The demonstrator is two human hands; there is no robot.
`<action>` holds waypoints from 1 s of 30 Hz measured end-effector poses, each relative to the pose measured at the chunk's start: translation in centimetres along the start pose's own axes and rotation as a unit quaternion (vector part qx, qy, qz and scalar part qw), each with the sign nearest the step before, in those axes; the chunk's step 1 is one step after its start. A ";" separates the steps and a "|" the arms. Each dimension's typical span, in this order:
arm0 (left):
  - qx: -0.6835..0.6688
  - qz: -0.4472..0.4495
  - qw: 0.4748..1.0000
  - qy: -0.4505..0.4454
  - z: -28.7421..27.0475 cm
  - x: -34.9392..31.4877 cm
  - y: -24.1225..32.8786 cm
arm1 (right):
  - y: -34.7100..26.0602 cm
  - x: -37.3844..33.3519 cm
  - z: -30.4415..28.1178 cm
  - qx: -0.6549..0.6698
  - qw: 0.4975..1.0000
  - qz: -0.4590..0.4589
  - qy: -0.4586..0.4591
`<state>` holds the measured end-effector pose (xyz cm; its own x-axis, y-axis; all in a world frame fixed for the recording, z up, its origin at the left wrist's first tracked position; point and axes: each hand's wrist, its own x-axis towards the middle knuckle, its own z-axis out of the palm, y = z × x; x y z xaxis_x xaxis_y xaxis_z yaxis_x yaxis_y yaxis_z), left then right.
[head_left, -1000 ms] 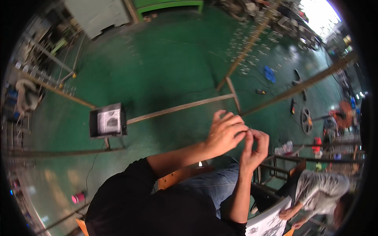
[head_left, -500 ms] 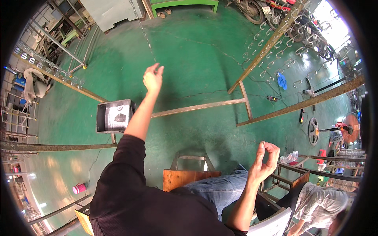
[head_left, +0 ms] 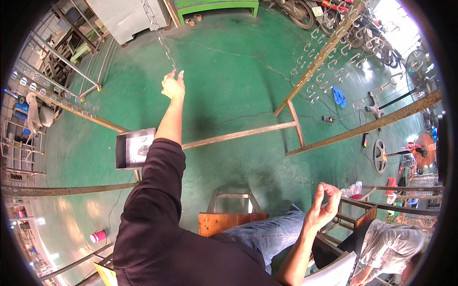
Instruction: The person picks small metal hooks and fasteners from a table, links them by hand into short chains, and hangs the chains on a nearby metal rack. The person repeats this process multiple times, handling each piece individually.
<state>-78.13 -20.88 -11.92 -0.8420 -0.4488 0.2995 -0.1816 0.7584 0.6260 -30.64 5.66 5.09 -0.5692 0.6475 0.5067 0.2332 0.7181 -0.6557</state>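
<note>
Chain (head_left: 164, 45) at left hand (head_left: 173, 87), grip unclear; tiny piece (head_left: 321, 182) clamped in right hand (head_left: 318, 213), liable to drop from slackened pinch.

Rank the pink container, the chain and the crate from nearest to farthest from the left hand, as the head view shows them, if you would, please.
1. Chain: its lower end is at the left hand's fingertips.
2. Crate: below and left of the hand.
3. Pink container: farther down, lower left.

A workshop, shown by its green floor (head_left: 229, 90), metal racking (head_left: 90, 83), hooks (head_left: 332, 62) hung in rows and parked motorbikes (head_left: 301, 16).
</note>
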 end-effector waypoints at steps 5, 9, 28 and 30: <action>-0.040 0.014 0.998 0.051 0.8 0.2 0.3 | 0.3 -0.1 0.1 -0.005 1.000 -0.001 -0.003; -0.043 0.000 0.998 0.048 1.1 0.4 0.5 | 0.5 -0.2 0.2 0.004 1.000 -0.002 -0.003; -0.096 0.026 0.995 0.022 1.2 0.9 0.9 | 1.0 -0.4 0.0 -0.012 1.000 -0.002 -0.017; -0.103 0.025 0.994 0.021 1.1 0.8 0.9 | 0.9 -0.5 -0.1 -0.010 1.000 0.002 -0.018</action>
<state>-79.55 -20.06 -11.93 -0.8245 -0.4351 0.3617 -0.0273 0.6692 0.7426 -30.07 6.05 4.28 -0.5962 0.6417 0.4826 0.2523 0.7203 -0.6461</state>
